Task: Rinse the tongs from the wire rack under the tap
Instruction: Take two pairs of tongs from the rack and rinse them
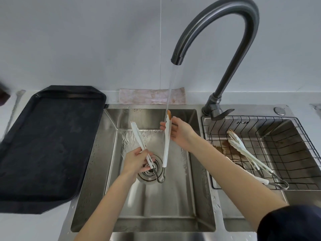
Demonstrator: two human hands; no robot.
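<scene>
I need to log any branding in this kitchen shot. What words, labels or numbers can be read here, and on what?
None can be read.
Wire rack: small dark marks on the basin wall behind its back edge, too blurred to read.
Tap, tongs, black tray: no text visible.

A plain pale grey wall (86,40) is standing behind a white countertop (34,226); a large black rectangular tray (46,145) is lying there, evenly lit.

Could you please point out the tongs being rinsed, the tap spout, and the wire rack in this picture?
Tongs being rinsed (167,141): head view, on the white arm under the water stream.
Tap spout (176,60): head view, on the dark outlet end.
Wire rack (215,126): head view, on its back-left wires.
</scene>
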